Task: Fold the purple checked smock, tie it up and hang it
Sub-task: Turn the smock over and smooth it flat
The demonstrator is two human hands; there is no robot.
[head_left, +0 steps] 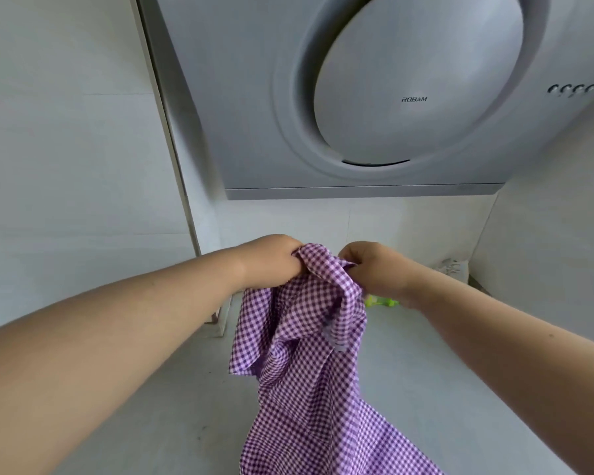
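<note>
The purple checked smock (309,354) hangs bunched and crumpled in the middle of the view, its lower part running down past the bottom edge. My left hand (271,260) is closed on the top left of the bunched cloth. My right hand (378,269) pinches the top right of the same bunch, a hand's width away. Both arms are stretched forward over the grey counter (172,389). No ties or straps can be made out in the folds.
A grey range hood (374,97) juts out overhead, right above my hands. White tiled walls close in at left (66,166) and right. A small green object (381,301) lies on the counter behind the smock, and a white bag (455,267) sits in the back right corner.
</note>
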